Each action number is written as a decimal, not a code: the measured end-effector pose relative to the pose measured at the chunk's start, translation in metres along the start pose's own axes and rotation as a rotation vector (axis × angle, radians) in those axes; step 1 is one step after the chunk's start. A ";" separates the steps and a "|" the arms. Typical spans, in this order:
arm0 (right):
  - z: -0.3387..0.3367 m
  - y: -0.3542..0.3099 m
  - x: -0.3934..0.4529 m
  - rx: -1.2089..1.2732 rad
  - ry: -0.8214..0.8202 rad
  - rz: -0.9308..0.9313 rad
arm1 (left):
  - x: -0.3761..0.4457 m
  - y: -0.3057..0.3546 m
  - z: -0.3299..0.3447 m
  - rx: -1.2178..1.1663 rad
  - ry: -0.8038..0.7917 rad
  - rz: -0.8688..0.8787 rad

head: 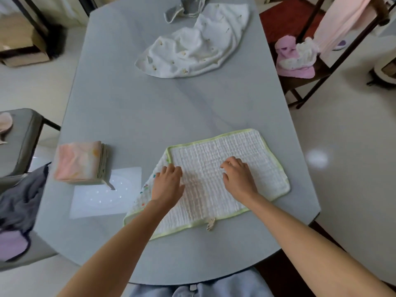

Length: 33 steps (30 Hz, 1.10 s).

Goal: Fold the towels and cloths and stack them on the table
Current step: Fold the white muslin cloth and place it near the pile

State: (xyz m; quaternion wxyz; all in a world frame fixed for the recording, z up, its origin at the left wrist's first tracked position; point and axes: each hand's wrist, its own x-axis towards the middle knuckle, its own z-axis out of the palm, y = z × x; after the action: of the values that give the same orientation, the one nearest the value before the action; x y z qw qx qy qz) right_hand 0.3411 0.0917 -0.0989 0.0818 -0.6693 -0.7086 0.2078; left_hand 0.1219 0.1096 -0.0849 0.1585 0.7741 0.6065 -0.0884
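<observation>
Both hands lying palm-down on white waffle cloth with green trim (225,168), folded over, at near table (150,108) edge. Left hand (168,184) pressing cloth's left part, fingers loosely spread, gripping nothing. Right hand (237,179) resting on middle, fingers slightly bent, pinching nothing. Folded stack (80,161) sitting left of left hand. Crumpled white towel (197,43) lying well beyond both hands.

A home room is showing here: laundry is lying around a grey table (132,108), with cloths draping over a chair (304,67) beside it and a cardboard box (19,41) sitting beyond it.
</observation>
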 end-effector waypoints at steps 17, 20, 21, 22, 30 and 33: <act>0.067 -0.175 -0.015 0.640 -0.118 0.312 | -0.020 -0.118 -0.035 -1.188 -0.096 -0.389; 0.078 -0.223 -0.016 0.713 -0.136 0.372 | -0.027 -0.144 -0.054 -1.402 -0.182 -0.354; 0.082 -0.239 -0.017 0.708 -0.128 0.380 | -0.029 -0.151 -0.060 -1.442 -0.192 -0.338; 0.086 -0.254 -0.016 0.694 -0.103 0.396 | -0.029 -0.157 -0.065 -1.478 -0.197 -0.322; 0.097 -0.287 -0.007 0.376 -0.045 0.497 | -0.014 -0.185 -0.088 -1.546 -0.076 -0.410; 0.090 -0.279 -0.012 0.400 -0.184 0.485 | -0.007 -0.190 -0.084 -1.487 0.012 -0.458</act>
State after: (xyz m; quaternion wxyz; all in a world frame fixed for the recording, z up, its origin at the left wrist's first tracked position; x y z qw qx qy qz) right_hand 0.0514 0.0581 -0.0652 0.0955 -0.7677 -0.4782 0.4158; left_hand -0.0682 0.1731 -0.0300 0.6104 0.3201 0.6523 0.3154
